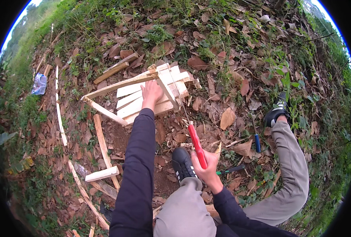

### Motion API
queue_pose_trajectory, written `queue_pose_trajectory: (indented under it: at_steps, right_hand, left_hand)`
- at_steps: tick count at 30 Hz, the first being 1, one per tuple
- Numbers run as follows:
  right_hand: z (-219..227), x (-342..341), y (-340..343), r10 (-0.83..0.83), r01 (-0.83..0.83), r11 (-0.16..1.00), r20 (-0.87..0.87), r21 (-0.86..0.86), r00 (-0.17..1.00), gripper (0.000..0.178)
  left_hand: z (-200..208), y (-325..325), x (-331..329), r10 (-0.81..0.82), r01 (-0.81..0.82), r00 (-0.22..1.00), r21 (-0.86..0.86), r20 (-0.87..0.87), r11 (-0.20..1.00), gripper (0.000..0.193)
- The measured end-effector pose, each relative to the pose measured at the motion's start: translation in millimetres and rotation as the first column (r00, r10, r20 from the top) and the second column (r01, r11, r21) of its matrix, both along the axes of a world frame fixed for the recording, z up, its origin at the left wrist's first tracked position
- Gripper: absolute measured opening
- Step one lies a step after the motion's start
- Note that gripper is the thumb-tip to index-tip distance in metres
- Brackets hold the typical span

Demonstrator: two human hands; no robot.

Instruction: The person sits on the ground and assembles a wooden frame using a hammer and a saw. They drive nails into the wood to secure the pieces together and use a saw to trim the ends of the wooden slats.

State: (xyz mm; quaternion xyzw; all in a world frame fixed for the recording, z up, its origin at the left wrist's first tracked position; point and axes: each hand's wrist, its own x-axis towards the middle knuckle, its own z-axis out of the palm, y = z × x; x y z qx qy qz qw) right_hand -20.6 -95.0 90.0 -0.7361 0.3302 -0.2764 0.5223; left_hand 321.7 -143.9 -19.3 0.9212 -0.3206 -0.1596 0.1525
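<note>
Pale wooden slats [130,102] lie side by side in front of me, joined with a small wooden frame [120,85] of thin bars. My left hand [152,93] rests on the slats with its fingers stretched out, next to a short upright bar [166,91]. In my right hand [207,168] is a red-handled saw [197,144], gripped by the handle. Its thin blade, seen almost edge-on, reaches up toward the slats' right ends; its teeth do not show, and I cannot tell whether it touches the wood.
A blue-handled tool [257,143] and a green-and-black tool [231,170] lie right of my left shoe [182,164]. Joined wood pieces [102,173] and long strips [58,106] lie left. A clear plastic bag [39,84] sits far left. Dry leaves and weeds cover the sloping ground.
</note>
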Motion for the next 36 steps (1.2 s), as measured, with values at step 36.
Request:
queue_pose_trajectory:
  at_steps: [36]
  right_hand:
    - [-14,32,4,-0.097,0.097,0.994,-0.007,0.049,0.995,0.012]
  left_hand:
    - [-26,12,1,-0.072,0.065,0.984,0.05,0.166,0.997,0.054]
